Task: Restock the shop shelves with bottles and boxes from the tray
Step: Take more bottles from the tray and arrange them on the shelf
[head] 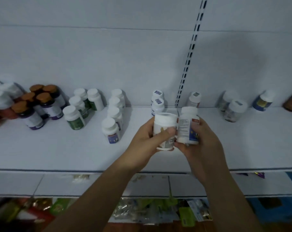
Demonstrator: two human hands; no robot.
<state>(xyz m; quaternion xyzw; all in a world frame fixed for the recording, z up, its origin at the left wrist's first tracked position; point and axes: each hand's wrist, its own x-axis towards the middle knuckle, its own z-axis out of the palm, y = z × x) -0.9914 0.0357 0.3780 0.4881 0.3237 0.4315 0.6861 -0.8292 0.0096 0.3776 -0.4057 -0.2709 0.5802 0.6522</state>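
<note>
Both forearms reach up from the bottom of the view and meet over the middle of the white shelf, between its front edge and back wall. The left hand grips a white wide-capped bottle, thumb across the label and fingers curled behind. The right hand wraps round a second white bottle, its base on the palm. The two bottles are upright and touch side by side. Their labels show fine print, a small red patch and a blue picture, all too blurred to read. Along the shelf's back edge stand orange-capped bottles near the left end, green-labelled bottles beside them, and a row of white bottles running toward the front. No writing on them can be made out either.
</note>
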